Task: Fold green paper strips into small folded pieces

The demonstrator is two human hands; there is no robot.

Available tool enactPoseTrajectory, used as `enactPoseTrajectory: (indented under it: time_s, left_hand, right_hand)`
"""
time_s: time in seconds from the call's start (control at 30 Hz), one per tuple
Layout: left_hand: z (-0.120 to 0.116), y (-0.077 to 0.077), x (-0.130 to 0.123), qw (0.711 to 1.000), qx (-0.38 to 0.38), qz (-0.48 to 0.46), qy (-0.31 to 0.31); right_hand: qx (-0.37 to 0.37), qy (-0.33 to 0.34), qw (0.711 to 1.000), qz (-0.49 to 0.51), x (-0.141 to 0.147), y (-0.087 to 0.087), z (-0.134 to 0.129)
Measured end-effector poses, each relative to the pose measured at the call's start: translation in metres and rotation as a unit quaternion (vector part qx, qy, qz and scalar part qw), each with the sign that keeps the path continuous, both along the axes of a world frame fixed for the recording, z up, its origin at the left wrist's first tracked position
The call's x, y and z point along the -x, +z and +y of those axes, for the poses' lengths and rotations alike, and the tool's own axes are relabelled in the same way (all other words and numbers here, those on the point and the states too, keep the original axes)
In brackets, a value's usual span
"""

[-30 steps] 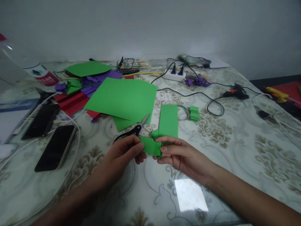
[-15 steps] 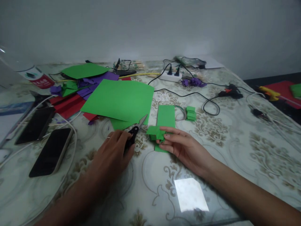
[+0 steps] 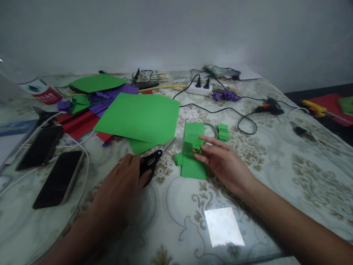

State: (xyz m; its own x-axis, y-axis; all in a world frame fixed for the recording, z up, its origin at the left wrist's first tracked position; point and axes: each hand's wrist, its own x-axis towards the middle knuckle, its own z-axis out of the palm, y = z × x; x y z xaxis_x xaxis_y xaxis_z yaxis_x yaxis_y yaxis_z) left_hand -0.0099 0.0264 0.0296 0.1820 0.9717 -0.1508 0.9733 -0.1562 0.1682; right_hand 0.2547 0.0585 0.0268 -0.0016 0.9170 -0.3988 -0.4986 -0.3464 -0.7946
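Black-handled scissors [image 3: 156, 158] point up and to the right, blades together. The fingers of my left hand [image 3: 124, 178] are closed at their handle, and one handle loop shows beside them. My right hand [image 3: 224, 162] pinches a small folded green paper [image 3: 198, 143] between thumb and fingers, above a long green paper strip [image 3: 193, 167]. Against the strip's left edge lies another small folded green piece [image 3: 178, 159]. A third folded green paper stack [image 3: 223, 132] rests right of the strip, near a roll of tape [image 3: 211, 129] seen edge-on.
A large green sheet [image 3: 140, 117] covers the middle left, with purple paper [image 3: 110, 96] and red paper [image 3: 79, 123] behind it. Two phones [image 3: 60, 178] and a white cable lie at left. Behind are a power strip [image 3: 200, 89] and a black glue gun [image 3: 270, 106].
My right hand has lifted a folded green piece up and right, over the strip; another piece now shows at the strip's left. My left hand has shifted slightly left, baring more of the scissor handle.
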Motion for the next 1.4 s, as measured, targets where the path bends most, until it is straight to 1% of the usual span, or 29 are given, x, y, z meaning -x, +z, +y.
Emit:
enactPoseTrajectory:
  time_s: [0.07,0.13,0.17,0.23,0.3,0.37,0.4,0.43,0.53,0.63,0.73,0.8,0.87,1.1,1.4]
  left_hand:
    - [0.003,0.005,-0.001,1.0,0.019,0.009,0.008]
    - [0.006,0.011,-0.001,0.999,0.044,-0.009,0.03]
    - [0.007,0.013,-0.001,0.997,0.056,-0.036,0.043]
    - [0.008,0.015,-0.001,0.985,0.078,-0.138,0.065]
    - [0.005,0.015,-0.002,0.953,0.111,-0.278,0.057]
    - [0.0,0.013,-0.004,0.907,0.149,-0.393,0.027]
    - [-0.003,0.012,-0.006,0.892,0.16,-0.422,0.013]
    - [-0.006,0.012,-0.007,0.887,0.159,-0.434,0.003]
    - [-0.011,0.018,-0.009,0.898,0.132,-0.42,-0.003]
    - [-0.012,0.026,-0.008,0.909,0.144,-0.392,0.003]
    - [-0.01,0.029,-0.007,0.93,0.145,-0.338,-0.008]
    - [-0.009,0.027,-0.008,0.947,0.126,-0.296,-0.021]
    - [-0.009,0.025,-0.009,0.956,0.106,-0.271,-0.027]
    - [-0.009,0.02,-0.01,0.967,0.092,-0.234,-0.028]
    - [-0.009,0.014,-0.018,0.968,0.102,-0.231,-0.007]
  right_hand:
    - [0.001,-0.005,1.0,-0.007,0.0,-0.002,0.001]
    - [-0.003,-0.009,1.0,-0.013,-0.001,-0.004,0.001]
    - [-0.006,-0.009,1.0,-0.015,-0.001,-0.005,0.002]
    - [-0.012,-0.008,1.0,-0.017,-0.002,-0.005,0.002]
    - [-0.019,-0.01,1.0,-0.016,-0.002,-0.005,0.003]
    - [-0.031,-0.016,0.999,-0.019,-0.002,-0.004,0.003]
    - [-0.041,-0.02,0.999,-0.023,-0.002,-0.003,0.002]
    - [-0.054,-0.024,0.998,-0.03,-0.002,-0.002,0.001]
    - [-0.106,-0.038,0.992,-0.058,-0.002,0.0,-0.002]
    - [-0.144,-0.043,0.985,-0.084,-0.002,0.003,-0.005]
    - [-0.157,-0.047,0.982,-0.095,-0.002,0.006,-0.006]
    - [-0.155,-0.051,0.982,-0.092,-0.002,0.007,-0.006]
    - [-0.149,-0.051,0.984,-0.087,-0.002,0.009,-0.006]
    - [-0.142,-0.039,0.987,-0.064,-0.001,0.01,-0.007]
    - [-0.134,0.008,0.99,-0.05,0.009,0.0,-0.019]
